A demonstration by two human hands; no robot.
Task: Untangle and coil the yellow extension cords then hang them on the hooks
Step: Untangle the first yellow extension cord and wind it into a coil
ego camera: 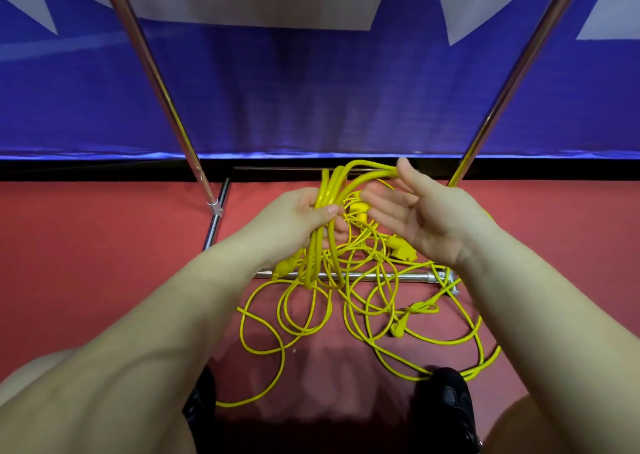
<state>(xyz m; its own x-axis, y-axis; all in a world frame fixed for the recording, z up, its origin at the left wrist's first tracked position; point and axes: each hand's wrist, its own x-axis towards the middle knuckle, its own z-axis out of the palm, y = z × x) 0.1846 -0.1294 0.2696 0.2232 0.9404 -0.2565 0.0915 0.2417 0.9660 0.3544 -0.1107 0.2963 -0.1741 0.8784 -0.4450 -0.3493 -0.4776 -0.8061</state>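
Observation:
My left hand (298, 221) grips a bundle of several loops of yellow extension cord (327, 190), thumb pressed over the strands. The loops hang down below that hand to about the rack's bottom bar. My right hand (422, 211) is palm up, and its thumb and forefinger pinch the top of a cord loop (374, 169) that arches over from the bundle. A loose tangle of yellow cord (346, 301) with several yellow plugs (403, 251) lies on the red floor below both hands. No hooks are in view.
A chrome rack stands here: two slanted poles (162, 83) (512, 79) and a low crossbar (381, 275) under the tangle. A blue and white banner (311, 90) hangs behind. My black shoes (446, 401) stand on the red floor (86, 263), the right one touching a cord strand.

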